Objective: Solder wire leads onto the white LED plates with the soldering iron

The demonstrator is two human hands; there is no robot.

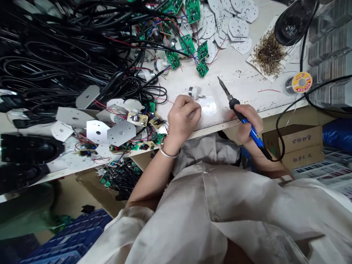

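Note:
My right hand (247, 123) is wrapped round the blue handle of a soldering iron (238, 108), whose tip points up and to the left above the white bench. My left hand (183, 119) rests at the bench edge with its fingers pinched together on something thin that I cannot make out, maybe a wire. Just right of those fingers lies a round white disc (209, 106). A small white motor-like part (195, 92) sits just behind the left hand.
A big tangle of black cables (68, 55) covers the left of the bench. Green circuit boards (189, 44) and white plates (233, 22) lie at the back. A solder spool (301, 81) and a heap of solder scraps (268, 53) are on the right. Cardboard boxes (299, 145) stand below.

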